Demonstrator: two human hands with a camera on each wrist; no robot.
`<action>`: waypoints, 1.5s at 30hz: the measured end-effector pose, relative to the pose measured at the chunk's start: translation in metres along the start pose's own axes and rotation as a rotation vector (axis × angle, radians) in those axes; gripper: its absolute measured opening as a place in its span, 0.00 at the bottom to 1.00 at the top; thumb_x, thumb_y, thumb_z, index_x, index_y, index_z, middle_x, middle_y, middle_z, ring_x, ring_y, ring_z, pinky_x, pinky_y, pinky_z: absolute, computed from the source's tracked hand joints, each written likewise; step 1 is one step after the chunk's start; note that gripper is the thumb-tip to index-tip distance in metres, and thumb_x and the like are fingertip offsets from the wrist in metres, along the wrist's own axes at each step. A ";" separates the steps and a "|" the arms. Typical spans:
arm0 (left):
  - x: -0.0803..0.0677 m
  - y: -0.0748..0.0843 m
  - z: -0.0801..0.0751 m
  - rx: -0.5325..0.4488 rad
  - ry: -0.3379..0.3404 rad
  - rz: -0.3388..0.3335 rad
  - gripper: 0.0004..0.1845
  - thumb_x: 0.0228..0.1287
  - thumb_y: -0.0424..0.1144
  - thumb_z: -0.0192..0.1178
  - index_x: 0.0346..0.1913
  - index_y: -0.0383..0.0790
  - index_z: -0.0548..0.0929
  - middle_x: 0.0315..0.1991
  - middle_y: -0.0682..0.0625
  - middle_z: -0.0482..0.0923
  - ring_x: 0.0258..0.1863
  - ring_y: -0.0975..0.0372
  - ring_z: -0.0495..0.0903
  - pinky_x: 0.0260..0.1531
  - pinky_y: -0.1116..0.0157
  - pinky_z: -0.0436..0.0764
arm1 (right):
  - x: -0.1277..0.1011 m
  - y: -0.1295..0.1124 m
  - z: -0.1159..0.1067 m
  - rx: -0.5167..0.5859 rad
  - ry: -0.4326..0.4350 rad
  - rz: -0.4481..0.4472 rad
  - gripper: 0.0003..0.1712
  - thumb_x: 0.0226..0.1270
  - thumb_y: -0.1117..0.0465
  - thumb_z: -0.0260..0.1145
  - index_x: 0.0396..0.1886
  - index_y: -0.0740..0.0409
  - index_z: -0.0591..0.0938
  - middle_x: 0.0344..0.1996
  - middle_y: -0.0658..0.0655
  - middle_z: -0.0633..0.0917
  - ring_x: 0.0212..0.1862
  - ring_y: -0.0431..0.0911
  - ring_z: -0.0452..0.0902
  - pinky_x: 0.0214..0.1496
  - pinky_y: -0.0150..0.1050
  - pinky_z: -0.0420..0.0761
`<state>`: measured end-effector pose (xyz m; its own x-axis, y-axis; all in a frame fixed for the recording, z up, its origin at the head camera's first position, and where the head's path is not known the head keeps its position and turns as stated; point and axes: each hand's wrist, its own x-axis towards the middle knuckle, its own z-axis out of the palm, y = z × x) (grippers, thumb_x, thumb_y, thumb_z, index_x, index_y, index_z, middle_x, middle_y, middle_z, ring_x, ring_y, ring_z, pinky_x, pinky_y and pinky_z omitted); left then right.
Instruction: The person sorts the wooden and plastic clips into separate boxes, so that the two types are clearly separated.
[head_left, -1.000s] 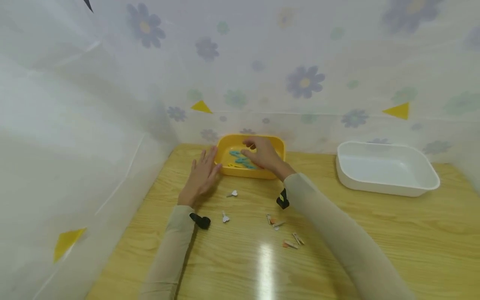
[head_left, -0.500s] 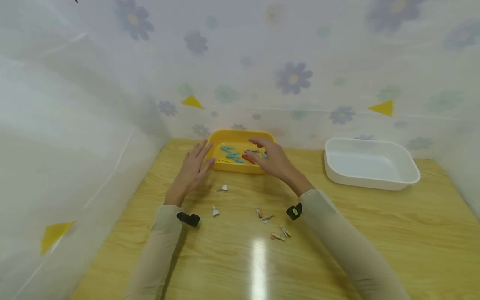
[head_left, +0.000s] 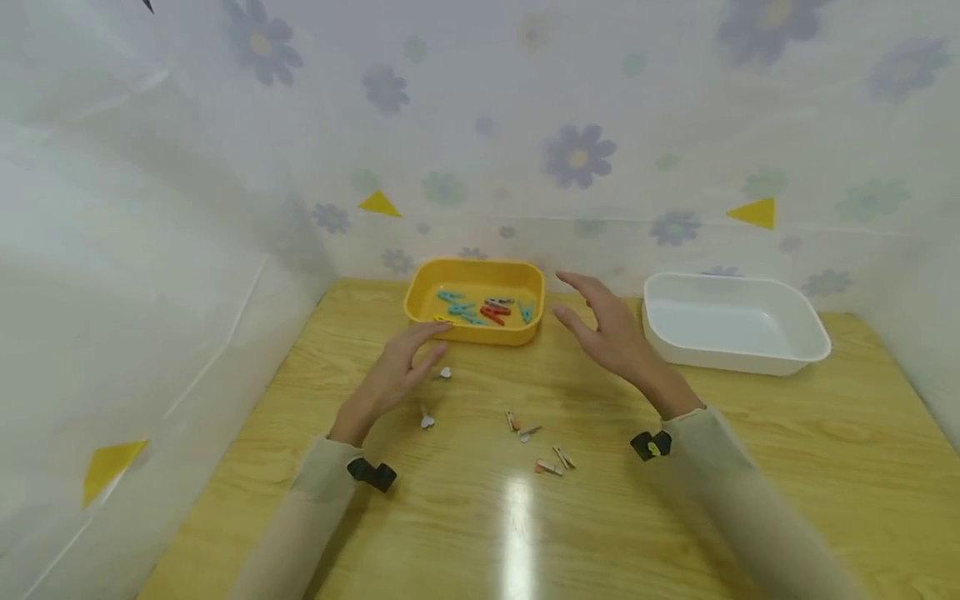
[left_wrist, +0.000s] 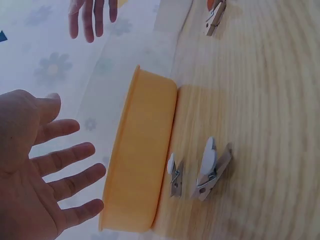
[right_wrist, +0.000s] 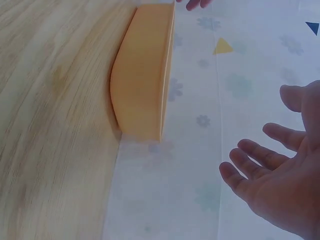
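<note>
L hand [head_left: 397, 371] flat, fingers wide, holds nothing, by front-left corner of yellow tray [head_left: 474, 333] w/ pegs [head_left: 483, 310] inside. R hand [head_left: 607, 333] wide, empty, betw. tray & white tub [head_left: 738, 360]. Small clips [head_left: 536, 433] on table [head_left: 787, 467].

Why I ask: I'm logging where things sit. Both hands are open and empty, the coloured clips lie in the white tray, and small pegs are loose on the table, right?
Not quite: the coloured clips lie in the yellow tray, as the head view shows. The white tray holds nothing visible. The rest stands.
</note>
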<state>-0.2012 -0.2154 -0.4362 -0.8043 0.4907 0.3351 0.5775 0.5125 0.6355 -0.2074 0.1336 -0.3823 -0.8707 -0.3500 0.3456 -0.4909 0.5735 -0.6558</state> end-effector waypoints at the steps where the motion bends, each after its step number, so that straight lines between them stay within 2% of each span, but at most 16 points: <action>1: -0.002 0.002 0.002 -0.015 0.000 -0.004 0.23 0.82 0.41 0.53 0.71 0.34 0.74 0.69 0.39 0.73 0.69 0.46 0.71 0.67 0.44 0.70 | -0.004 0.001 -0.004 -0.009 0.003 0.000 0.33 0.81 0.49 0.59 0.80 0.53 0.65 0.75 0.59 0.68 0.76 0.58 0.61 0.71 0.62 0.66; 6: -0.010 0.011 0.013 -0.082 0.022 -0.038 0.19 0.80 0.41 0.57 0.66 0.35 0.79 0.62 0.41 0.79 0.62 0.47 0.77 0.61 0.42 0.75 | -0.022 0.006 -0.019 -0.051 0.011 0.017 0.36 0.80 0.49 0.61 0.81 0.49 0.63 0.77 0.58 0.65 0.77 0.59 0.58 0.72 0.65 0.62; 10: -0.013 0.017 0.025 -0.151 0.041 -0.070 0.17 0.77 0.40 0.60 0.62 0.36 0.81 0.58 0.44 0.82 0.59 0.49 0.80 0.57 0.41 0.78 | -0.036 0.013 -0.031 -0.100 0.031 0.018 0.38 0.78 0.50 0.64 0.81 0.48 0.62 0.78 0.58 0.64 0.77 0.60 0.57 0.71 0.66 0.62; 16: -0.018 0.021 0.042 -0.267 0.022 -0.113 0.17 0.73 0.37 0.65 0.60 0.36 0.81 0.56 0.37 0.82 0.54 0.42 0.83 0.52 0.43 0.82 | -0.057 0.027 -0.045 -0.148 0.048 0.039 0.39 0.77 0.52 0.65 0.82 0.51 0.61 0.78 0.62 0.62 0.78 0.64 0.54 0.70 0.70 0.59; 20: -0.020 0.024 0.053 -0.262 0.009 -0.133 0.17 0.72 0.37 0.67 0.58 0.33 0.81 0.55 0.36 0.82 0.53 0.44 0.83 0.51 0.44 0.82 | -0.070 0.038 -0.054 -0.169 0.047 0.085 0.40 0.76 0.52 0.66 0.82 0.52 0.62 0.79 0.63 0.59 0.77 0.67 0.53 0.67 0.74 0.59; 26: -0.022 0.031 0.063 -0.237 0.003 -0.109 0.16 0.71 0.35 0.67 0.56 0.30 0.81 0.53 0.35 0.83 0.51 0.44 0.83 0.48 0.43 0.83 | -0.086 0.057 -0.068 -0.227 0.030 0.129 0.41 0.76 0.50 0.66 0.81 0.55 0.62 0.80 0.66 0.56 0.77 0.70 0.51 0.65 0.76 0.58; 34: -0.026 0.036 0.070 -0.219 0.002 -0.117 0.17 0.66 0.33 0.71 0.56 0.35 0.83 0.53 0.42 0.84 0.50 0.48 0.84 0.47 0.48 0.85 | -0.101 0.080 -0.083 -0.259 0.073 0.119 0.40 0.77 0.53 0.64 0.82 0.56 0.60 0.80 0.67 0.56 0.76 0.72 0.51 0.66 0.77 0.57; 45: -0.027 0.034 0.077 -0.250 -0.038 -0.152 0.18 0.59 0.28 0.75 0.52 0.32 0.85 0.49 0.40 0.85 0.49 0.48 0.84 0.51 0.50 0.84 | -0.111 0.109 -0.107 -0.270 0.129 0.155 0.37 0.78 0.55 0.62 0.80 0.60 0.62 0.77 0.72 0.60 0.73 0.76 0.53 0.64 0.78 0.55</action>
<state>-0.1494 -0.1568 -0.4766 -0.8705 0.4497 0.1998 0.3945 0.3952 0.8296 -0.1673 0.3142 -0.4210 -0.9239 -0.1570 0.3490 -0.3282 0.7941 -0.5116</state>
